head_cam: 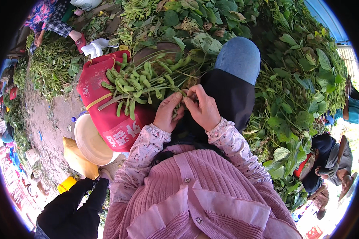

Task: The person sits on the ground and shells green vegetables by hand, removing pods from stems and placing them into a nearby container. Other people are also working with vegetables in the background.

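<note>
A cut soybean plant (137,82), thick with green pods, lies across the red cloth (92,74) over my left thigh. Its bare stalk end (109,102) points left over the cloth. My left hand (169,112) is curled around several loose pods (176,111) and pinches at the plant's right side with thumb and forefinger. Close beside it, my right hand (204,108) grips a green pod (183,93) between thumb and fingertips. The two hands nearly touch above my lap. How firmly the pod is attached is hidden by the fingers.
A large pale plastic bucket (91,140) stands at my left, by a yellow bag (77,156). Heaped soybean plants (293,98) rise ahead and along my right. Another person (59,25) sits at the far left; a person's dark-trousered legs (74,209) are behind me on the left.
</note>
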Demonstrator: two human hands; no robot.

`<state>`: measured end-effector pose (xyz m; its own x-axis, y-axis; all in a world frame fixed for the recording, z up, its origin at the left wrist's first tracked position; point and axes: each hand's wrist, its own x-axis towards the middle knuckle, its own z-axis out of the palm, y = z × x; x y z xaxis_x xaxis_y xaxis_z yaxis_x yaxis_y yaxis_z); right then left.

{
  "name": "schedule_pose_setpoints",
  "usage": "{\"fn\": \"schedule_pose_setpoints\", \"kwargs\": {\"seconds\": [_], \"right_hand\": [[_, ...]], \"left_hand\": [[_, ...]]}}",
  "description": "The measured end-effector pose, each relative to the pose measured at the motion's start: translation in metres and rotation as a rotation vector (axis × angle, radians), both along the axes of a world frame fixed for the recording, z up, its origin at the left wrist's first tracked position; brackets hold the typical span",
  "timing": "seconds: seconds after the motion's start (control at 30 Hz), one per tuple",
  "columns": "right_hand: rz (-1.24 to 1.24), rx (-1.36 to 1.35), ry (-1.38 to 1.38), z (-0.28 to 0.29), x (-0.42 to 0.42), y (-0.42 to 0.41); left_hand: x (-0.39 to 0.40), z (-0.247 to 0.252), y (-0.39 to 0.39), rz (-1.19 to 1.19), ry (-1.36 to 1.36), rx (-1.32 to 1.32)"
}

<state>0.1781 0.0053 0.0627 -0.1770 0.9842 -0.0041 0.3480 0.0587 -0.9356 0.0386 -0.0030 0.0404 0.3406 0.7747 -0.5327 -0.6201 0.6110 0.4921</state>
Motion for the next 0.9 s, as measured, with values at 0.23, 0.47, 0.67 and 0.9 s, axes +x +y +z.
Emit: {"fn": "schedule_pose_setpoints", "kwargs": {"seconds": [0.23,0.47,0.67,0.9], "right_hand": [[0.125,-0.288,0.044,-0.006,0.007,-0.014],[0.272,-0.389,0.204,-0.031,0.008,-0.016],[0.230,-0.437,0.205,-0.034,0.009,-0.017],[0.124,-0.188,-0.173,-0.017,0.013,-0.007]], "left_hand": [[0.000,-0.008,-0.004,-0.026,0.245,0.105],[-0.013,-0.010,-0.002,-0.142,0.111,0.148],[-0.012,-0.013,-0.005,-0.253,0.292,0.238],[-0.007,-0.010,-0.011,-0.152,0.129,0.127]]}}
